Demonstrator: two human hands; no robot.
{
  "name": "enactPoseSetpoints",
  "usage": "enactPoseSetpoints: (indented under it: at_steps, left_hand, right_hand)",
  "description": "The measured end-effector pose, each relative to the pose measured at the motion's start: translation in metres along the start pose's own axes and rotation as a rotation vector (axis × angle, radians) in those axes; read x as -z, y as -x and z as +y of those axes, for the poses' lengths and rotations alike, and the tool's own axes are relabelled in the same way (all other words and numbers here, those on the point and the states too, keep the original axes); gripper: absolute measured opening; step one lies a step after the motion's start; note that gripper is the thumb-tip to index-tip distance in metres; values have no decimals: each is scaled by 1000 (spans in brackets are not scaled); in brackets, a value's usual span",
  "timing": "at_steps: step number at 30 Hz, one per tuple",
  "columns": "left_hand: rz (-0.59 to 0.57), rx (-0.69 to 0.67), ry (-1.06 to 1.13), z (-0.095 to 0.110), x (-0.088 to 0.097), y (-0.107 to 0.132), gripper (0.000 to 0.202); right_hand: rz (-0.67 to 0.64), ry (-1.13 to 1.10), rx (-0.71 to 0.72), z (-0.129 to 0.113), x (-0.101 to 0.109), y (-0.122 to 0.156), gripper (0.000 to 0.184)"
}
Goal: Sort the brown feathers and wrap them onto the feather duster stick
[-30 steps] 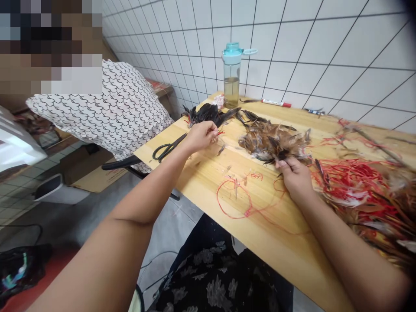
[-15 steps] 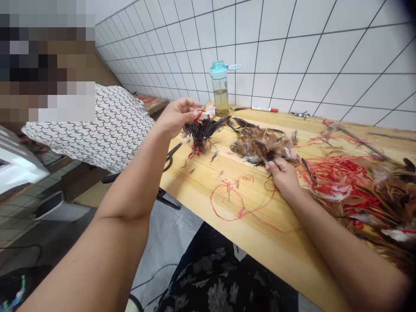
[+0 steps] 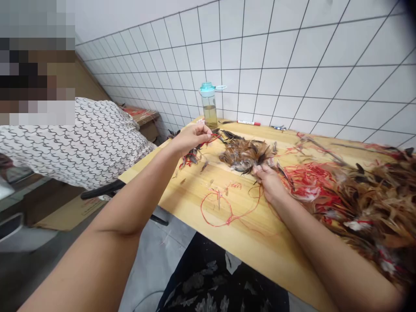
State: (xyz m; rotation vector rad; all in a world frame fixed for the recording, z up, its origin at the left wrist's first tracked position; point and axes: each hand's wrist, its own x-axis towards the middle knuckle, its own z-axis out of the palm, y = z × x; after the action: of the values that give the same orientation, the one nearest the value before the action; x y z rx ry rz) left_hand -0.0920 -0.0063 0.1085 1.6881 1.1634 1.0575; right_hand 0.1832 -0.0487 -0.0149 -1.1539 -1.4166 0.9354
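My left hand [image 3: 193, 138] is closed in a pinch on a red string [image 3: 214, 137], above the wooden table's left end. Partly behind that hand lies a bunch of black feathers [image 3: 192, 159] with bits of red string. My right hand [image 3: 268, 178] has thumb and fingers pressed together at the lower right edge of a pile of brown feathers [image 3: 247, 152]. It seems to pinch a feather there, though the fingertips partly hide it. On the table in front of me lies a loop of thin red cord [image 3: 202, 212], with its tail running toward my right hand.
A water bottle [image 3: 209, 110] stands at the wall, and a red-capped marker [image 3: 248, 123] lies nearby. To the right spreads a large heap of brown feathers [image 3: 386, 199] beside tangled red string [image 3: 312, 180]. A person in a patterned shirt [image 3: 107, 138] sits at the left.
My left hand has moved right and away from the black feathers, toward the brown pile, still pinching red string. My right hand stays at the brown feathers. The view has shifted.
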Motion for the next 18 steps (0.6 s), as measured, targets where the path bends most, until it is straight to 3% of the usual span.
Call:
enactPoseSetpoints:
  at_steps: [3, 7, 9, 12, 16, 18]
  left_hand:
    - [-48, 6, 5, -8, -9, -9, 28]
    - [-86, 74, -59, -24, -4, -21, 27]
    - [-12, 68, -114, -29, 5, -25, 28]
    - [112, -32, -32, -31, 16, -27, 29]
    - [104, 38, 39, -33, 21, -26, 31]
    - [109, 42, 181, -36, 19, -25, 32]
  right_hand:
    - [-28, -232, -184, -11, -4, 4, 33]
    - [-51, -335, -263, -18, -8, 8, 30]
    - [-57, -383, -306, -18, -8, 8, 30]
    - [-84, -454, -346, -18, -7, 6, 29]
    - [-102, -487, -373, -17, -5, 4, 29]
    - [-107, -488, -374, -16, -5, 3, 29]
